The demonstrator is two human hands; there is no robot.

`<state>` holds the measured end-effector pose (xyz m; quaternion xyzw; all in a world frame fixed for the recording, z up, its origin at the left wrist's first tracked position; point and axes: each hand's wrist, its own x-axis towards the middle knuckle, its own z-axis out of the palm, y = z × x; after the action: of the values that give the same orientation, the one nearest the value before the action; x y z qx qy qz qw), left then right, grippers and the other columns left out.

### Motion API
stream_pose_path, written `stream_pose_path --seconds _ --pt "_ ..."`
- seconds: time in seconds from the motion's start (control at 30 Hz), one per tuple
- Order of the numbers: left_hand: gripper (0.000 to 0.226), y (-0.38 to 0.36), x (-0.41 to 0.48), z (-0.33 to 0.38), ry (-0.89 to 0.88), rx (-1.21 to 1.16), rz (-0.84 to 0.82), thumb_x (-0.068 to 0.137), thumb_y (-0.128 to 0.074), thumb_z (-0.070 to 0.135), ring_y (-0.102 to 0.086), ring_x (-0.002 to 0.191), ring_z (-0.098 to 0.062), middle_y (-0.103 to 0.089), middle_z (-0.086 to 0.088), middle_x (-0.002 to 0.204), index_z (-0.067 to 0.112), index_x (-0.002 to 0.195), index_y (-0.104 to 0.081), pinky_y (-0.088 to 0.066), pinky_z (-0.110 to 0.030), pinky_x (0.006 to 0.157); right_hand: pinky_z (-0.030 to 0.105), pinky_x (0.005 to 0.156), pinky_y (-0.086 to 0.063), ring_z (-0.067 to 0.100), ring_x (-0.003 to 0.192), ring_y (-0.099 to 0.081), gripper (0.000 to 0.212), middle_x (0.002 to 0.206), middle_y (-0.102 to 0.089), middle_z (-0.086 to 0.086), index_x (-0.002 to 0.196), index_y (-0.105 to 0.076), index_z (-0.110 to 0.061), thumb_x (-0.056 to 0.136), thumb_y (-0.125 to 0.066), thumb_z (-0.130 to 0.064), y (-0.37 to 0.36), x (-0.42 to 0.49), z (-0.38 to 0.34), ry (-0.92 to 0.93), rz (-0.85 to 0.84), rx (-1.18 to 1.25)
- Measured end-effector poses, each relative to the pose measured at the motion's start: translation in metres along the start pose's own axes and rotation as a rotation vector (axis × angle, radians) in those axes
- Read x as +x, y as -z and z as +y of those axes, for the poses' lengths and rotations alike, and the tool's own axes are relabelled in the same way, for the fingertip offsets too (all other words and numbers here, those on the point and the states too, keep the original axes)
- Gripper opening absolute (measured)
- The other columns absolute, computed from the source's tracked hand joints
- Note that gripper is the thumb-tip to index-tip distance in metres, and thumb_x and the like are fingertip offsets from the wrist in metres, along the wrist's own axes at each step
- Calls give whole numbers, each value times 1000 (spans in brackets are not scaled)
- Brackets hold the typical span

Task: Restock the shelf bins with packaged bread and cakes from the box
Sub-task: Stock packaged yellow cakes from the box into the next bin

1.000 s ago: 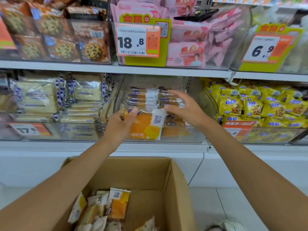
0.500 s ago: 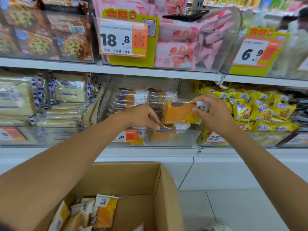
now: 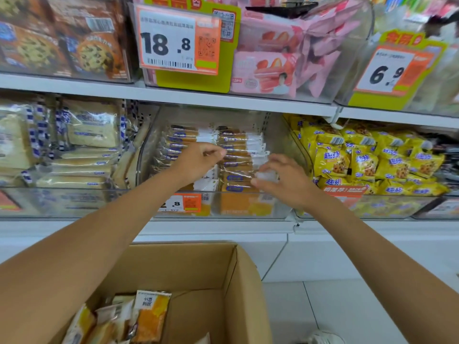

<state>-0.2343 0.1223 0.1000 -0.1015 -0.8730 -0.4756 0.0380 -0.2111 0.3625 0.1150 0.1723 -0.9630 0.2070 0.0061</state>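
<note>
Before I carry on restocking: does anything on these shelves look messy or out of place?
The middle clear plastic bin looks tidy: its orange cake packs lie in two stacks. The pink strawberry-print packets in the upper bin are tumbled at mixed angles, and cream bread packs lean on edge against the side wall of the left bin.

At centre frame the clear bin (image 3: 248, 207) is open between its low front wall and the upper shelf (image 3: 223, 100). The stacked cakes (image 3: 183, 142) fill its back, and the left hand (image 3: 196, 161) and right hand (image 3: 285, 182) crowd the gap in front. The box (image 3: 248, 294) at the bottom is open-topped and bare on its right side.
</note>
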Motion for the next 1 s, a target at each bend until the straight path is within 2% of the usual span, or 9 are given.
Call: stream_pose_path --seconds 0.13,0.2,0.37,0.5,0.63,0.73,0.83,0.9,1.0 --pt "69 9 -11 -8 -90 435 -150 85 -38 75 -35 140 -18 -42 5 152 36 140 -49 -22 -49 118 52 120 -7 31 150 8 74 164 5 6 154 -4 -36 93 -32 -68 -25 20 -17 -116 -126 -58" --pt "84 9 -17 -15 -79 644 -246 79 -29 85 -14 149 -18 -18 8 162 42 151 -26 -7 -47 120 50 119 -1 34 147 18 78 163 10 9 155 -1 -36 93 -38 -66 -39 35 -25 -128 -245 -75" --pt "89 6 -21 -33 -150 708 -245 76 -14 88 -2 151 -12 0 10 164 45 154 -7 4 -38 119 47 115 -30 36 143 -28 92 162 -9 8 155 -1 -25 88 -49 -67 -23 53 -10 -412 24 346" --pt "66 3 -17 -34 -145 629 -258 93 -32 68 -2 151 -12 8 12 163 46 152 -13 2 -48 121 30 104 -33 26 137 -41 97 158 -29 4 154 14 -23 91 -50 -62 -36 61 -15 -451 -183 424" --pt "56 6 -18 -28 -111 561 -236 98 -41 57 -8 151 -14 1 12 164 41 150 -29 1 -46 121 28 97 -33 21 128 -46 72 148 -42 5 154 -13 -20 98 -46 -51 -25 51 -20 -422 -63 496" --pt "57 9 -34 -17 -129 535 -92 93 -52 55 -23 147 -21 -27 3 160 34 145 -42 -12 -43 120 42 103 -38 33 124 -46 55 131 -52 15 138 -44 -12 96 -48 -48 -26 36 -20 -322 282 96" --pt "22 8 -70 -12 -219 476 216 88 -62 38 -58 106 -19 -67 4 108 25 106 -65 -46 -34 89 33 83 -42 20 98 -53 23 104 -55 5 108 -62 -12 90 -62 -27 -46 3 -45 -58 550 62" --pt "7 6 -103 -20 -103 430 278 88 -62 35 -60 81 -12 -63 12 80 28 89 -60 -46 -29 68 29 70 -43 12 79 -53 7 90 -54 -3 93 -63 -14 87 -63 -18 -73 -27 -67 68 498 158" --pt "8 1 -154 -62 194 407 165 92 -55 37 -60 80 -16 -59 13 78 31 87 -55 -45 -29 66 28 68 -45 4 72 -52 5 85 -55 -13 92 -60 -25 88 -62 -23 -140 -67 -80 84 96 208"
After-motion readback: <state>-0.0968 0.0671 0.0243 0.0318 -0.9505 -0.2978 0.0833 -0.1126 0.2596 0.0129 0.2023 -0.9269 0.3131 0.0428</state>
